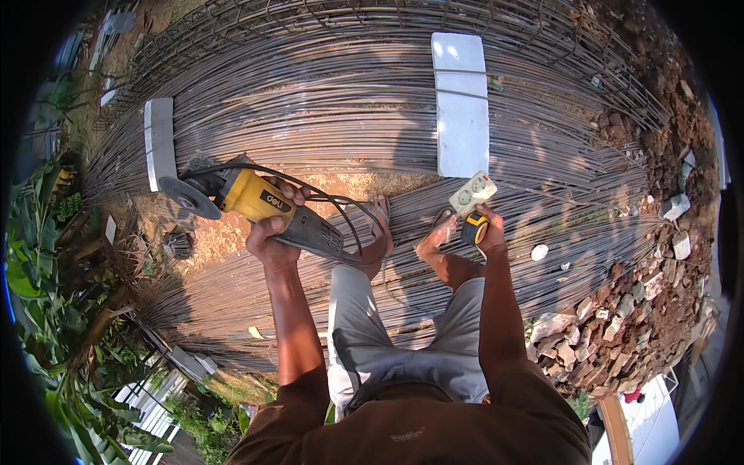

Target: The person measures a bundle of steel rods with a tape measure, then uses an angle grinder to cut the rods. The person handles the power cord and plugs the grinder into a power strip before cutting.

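My left hand [273, 232] is wrapped round the body of a yellow and black angle grinder [260, 195], which I hold above the bars. Its grey disc [188, 198] points to the left. A black power cord [341, 203] loops from the tool toward my feet. In my closed right hand [492, 232] are a yellow and black tape measure [474, 229] and, just beyond it, a white socket strip [471, 194]. Part of the right hand's grip is hidden behind these two things.
Long steel reinforcing bars [341, 116] cover the ground around my feet. A wide white slab [463, 108] and a narrower one [160, 139] lie across them. Tied bar cages [294, 15] run along the far side. Broken rubble [604, 333] lies right; leafy plants [46, 294] stand left.
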Demonstrator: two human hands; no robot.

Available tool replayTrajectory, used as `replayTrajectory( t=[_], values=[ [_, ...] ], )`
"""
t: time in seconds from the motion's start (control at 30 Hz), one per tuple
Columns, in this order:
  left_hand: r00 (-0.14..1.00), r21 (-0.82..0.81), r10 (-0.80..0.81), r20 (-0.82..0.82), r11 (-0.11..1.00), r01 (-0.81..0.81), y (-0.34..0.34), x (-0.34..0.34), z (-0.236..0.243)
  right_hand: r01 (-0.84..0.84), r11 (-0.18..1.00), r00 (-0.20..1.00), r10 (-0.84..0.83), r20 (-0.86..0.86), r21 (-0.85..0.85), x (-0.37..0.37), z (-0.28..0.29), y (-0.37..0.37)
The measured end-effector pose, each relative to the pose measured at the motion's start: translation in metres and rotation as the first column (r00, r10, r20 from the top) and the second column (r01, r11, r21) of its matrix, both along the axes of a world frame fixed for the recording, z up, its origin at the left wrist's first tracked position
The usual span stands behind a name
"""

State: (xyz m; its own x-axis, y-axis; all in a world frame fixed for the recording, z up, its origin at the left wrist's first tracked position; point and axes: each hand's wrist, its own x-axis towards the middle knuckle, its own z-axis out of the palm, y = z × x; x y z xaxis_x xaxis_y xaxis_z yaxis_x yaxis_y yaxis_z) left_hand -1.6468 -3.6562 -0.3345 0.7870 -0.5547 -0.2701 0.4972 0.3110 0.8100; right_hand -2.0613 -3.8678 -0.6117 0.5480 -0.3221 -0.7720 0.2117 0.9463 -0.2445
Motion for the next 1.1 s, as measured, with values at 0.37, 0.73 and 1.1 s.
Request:
replayTrajectory(
  t=[0.37, 0.73, 1.1],
  values=[
    [0.964, -0.206, -0.239, 0.113, 0.944, 0.258, -0.07, 0.065, -0.156, 0.025, 0.994, 0.998, -0.018, 0.063, -0.105, 0.073, -0.186, -0.082],
    [0.926, -0.312, -0.339, 0.163, 0.873, 0.375, -0.071, 0.079, -0.272, -0.015, 0.971, 0.999, 0.023, 0.028, -0.238, 0.121, -0.321, -0.099],
    [0.93, -0.125, -0.359, 0.078, 0.922, 0.366, -0.083, 0.09, -0.287, -0.45, 0.688, 0.662, -0.171, -0.73, -0.57, 0.076, -0.377, -0.13]
  ],
)
